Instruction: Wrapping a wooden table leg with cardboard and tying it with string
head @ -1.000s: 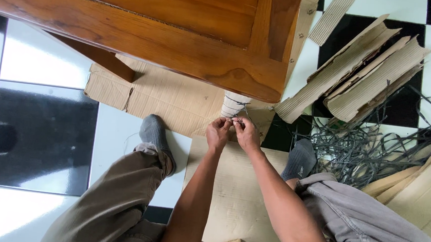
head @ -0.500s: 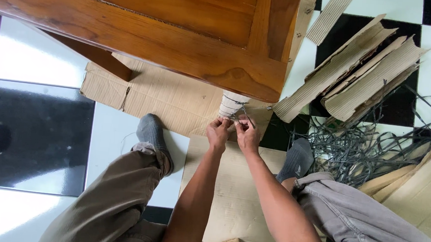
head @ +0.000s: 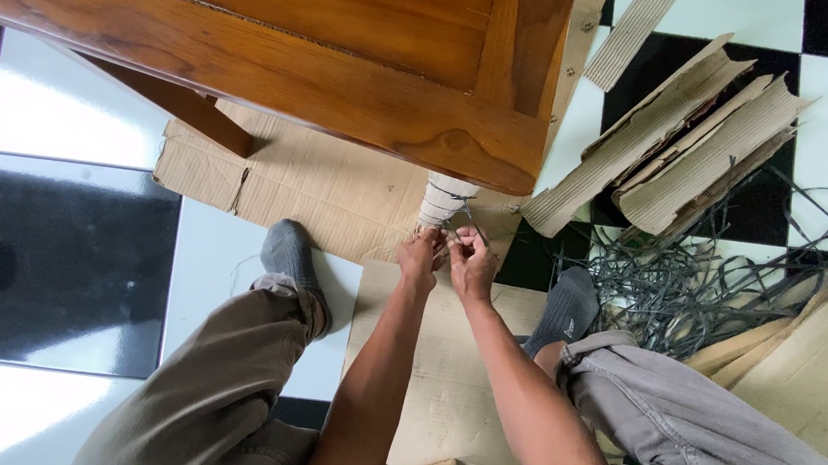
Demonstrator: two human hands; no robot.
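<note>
The left hand [head: 421,259] and the right hand [head: 472,262] meet just below the near corner of the wooden table [head: 367,57], fingers pinched together on a thin dark string [head: 457,218] that runs round the wrapped table leg [head: 443,201]. Both hands are closed on the string, knuckles almost touching each other, right at the foot of that leg.

Going from the left: the floor [head: 69,240] is large glossy tiles, white and black. A bare wooden leg [head: 187,108] slants out from under the table. Beneath it lies a flat cardboard sheet [head: 321,184], its left edge torn. The person's left foot in a grey sock [head: 288,254] rests at the near edge of that sheet, the trouser leg [head: 213,383] olive brown. A second cardboard sheet [head: 443,378] lies under the forearms.

The wrapped leg is pale, bound in corrugated card, standing on the cardboard. To its right the other grey sock [head: 567,309] sits on a black tile. Beyond it, near the right edge of the floor, a stack of folded corrugated pieces [head: 688,144] lies open like troughs; I cannot tell that anything is in them. Below them sprawls a tangle of dark strapping [head: 708,279], and more cardboard [head: 799,352] lies in the right corner.
</note>
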